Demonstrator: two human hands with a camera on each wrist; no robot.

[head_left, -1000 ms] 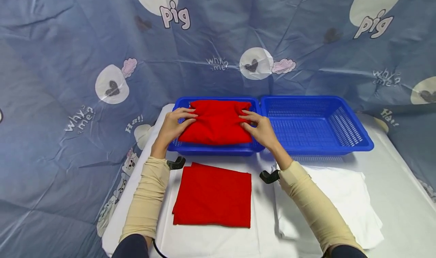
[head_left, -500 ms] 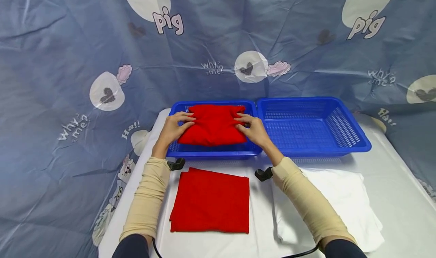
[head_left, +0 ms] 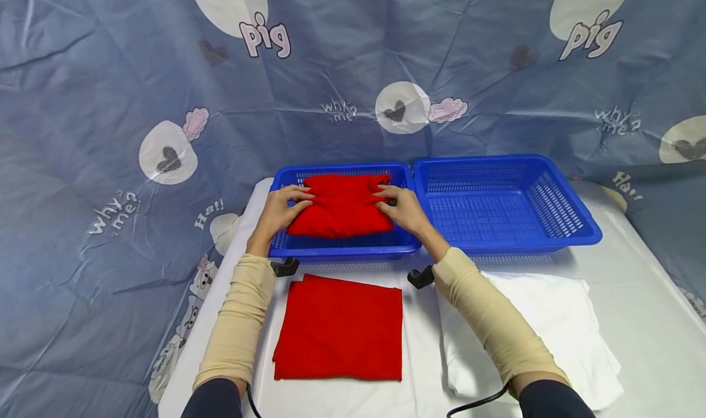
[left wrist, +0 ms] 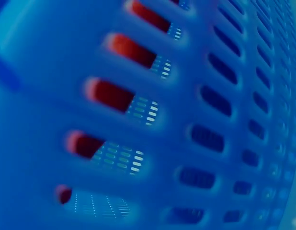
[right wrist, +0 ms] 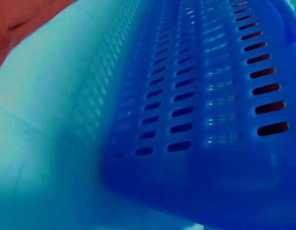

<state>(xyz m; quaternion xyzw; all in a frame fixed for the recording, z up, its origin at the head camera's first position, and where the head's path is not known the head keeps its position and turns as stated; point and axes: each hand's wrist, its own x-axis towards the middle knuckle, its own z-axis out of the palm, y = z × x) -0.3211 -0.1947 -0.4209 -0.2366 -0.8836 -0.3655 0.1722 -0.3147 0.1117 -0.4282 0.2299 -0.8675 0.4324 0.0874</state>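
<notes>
A folded red cloth point(head_left: 342, 209), puckered along its sides, is held within the left blue basket point(head_left: 353, 250). At its left edge my left hand point(head_left: 281, 209) grips it between thumb and fingers. My right hand point(head_left: 405, 208) pinches the opposite edge in the same way. Both wrist views look at the slotted basket wall point(left wrist: 153, 120), with red cloth showing through some slots; neither hand's grip appears there. On the table in front of the basket lies a second folded red cloth point(head_left: 339, 329), flat, between my forearms.
Right beside the left basket stands another blue basket point(head_left: 480, 216) with a bare slotted floor. A folded white cloth point(head_left: 551, 338) lies partly under my right forearm's outline. A patterned blue-grey curtain point(head_left: 309, 68) rises behind the table. Black cables hang near both forearms.
The right hand has moved slightly left, drawing the cloth's right edge inward, so the cloth looks narrower. The head view has shifted a little. Both hands keep their grip.
</notes>
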